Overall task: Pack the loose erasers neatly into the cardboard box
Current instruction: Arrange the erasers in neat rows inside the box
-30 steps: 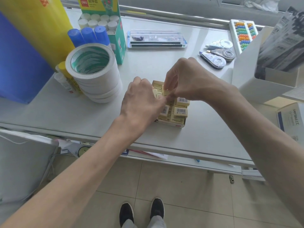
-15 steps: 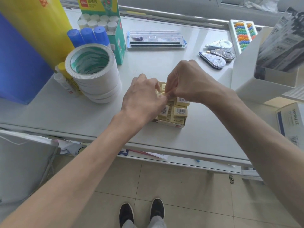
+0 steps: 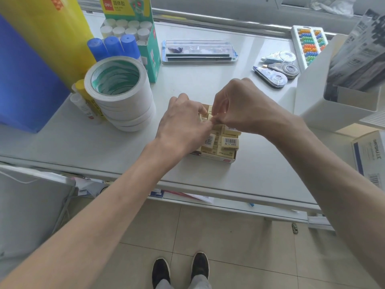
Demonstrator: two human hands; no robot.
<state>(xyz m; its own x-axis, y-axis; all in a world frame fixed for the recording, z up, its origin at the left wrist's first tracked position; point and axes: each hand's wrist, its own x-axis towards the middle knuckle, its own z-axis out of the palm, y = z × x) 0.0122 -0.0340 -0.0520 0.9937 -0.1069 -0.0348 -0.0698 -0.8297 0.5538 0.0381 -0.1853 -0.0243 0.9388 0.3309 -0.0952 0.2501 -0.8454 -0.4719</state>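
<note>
Eraser [image 3: 229, 141] in cardboard box [image 3: 221, 159], long axis left-right

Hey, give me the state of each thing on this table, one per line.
cardboard box, open, nearly full
erasers, packed in rows inside the box
left hand, fingers curled on erasers at the far end
right hand, pinching one of the erasers
tape rolls, stacked in one pile
blue glue sticks, capped, standing

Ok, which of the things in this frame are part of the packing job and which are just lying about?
Job: erasers, cardboard box holding them, left hand, right hand, both at the erasers.
Lying about: stack of tape rolls, glue sticks, correction tapes, abacus, clear stationery set.
</note>
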